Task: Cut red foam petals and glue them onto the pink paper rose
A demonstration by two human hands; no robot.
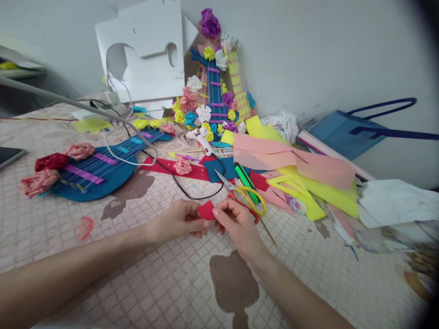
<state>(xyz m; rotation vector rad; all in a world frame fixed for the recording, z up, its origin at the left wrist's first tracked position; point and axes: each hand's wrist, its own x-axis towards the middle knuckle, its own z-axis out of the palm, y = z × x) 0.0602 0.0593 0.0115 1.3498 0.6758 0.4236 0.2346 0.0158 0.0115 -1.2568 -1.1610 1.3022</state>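
Between my two hands is a small piece of red paper (206, 210). My left hand (180, 218) pinches its left side with thumb and fingers. My right hand (236, 224) grips its right edge the same way. Just beyond my right hand lie scissors (247, 194) with yellow and red handles, blades parted. A green marker (247, 183) rests beside them, and a wooden stick (269, 231) lies to the right of my right hand. Farther back, a white hot glue gun (202, 139) stands with its black cord running toward my hands.
A blue paper guitar (99, 171) with paper flowers lies at the left. More flower-covered guitars (216, 91) lean on the wall. Pink crepe paper (291, 160) and yellow paper (336, 194) are piled right. A blue bag (346, 135) stands behind; a white cable (133, 122) arches at left.
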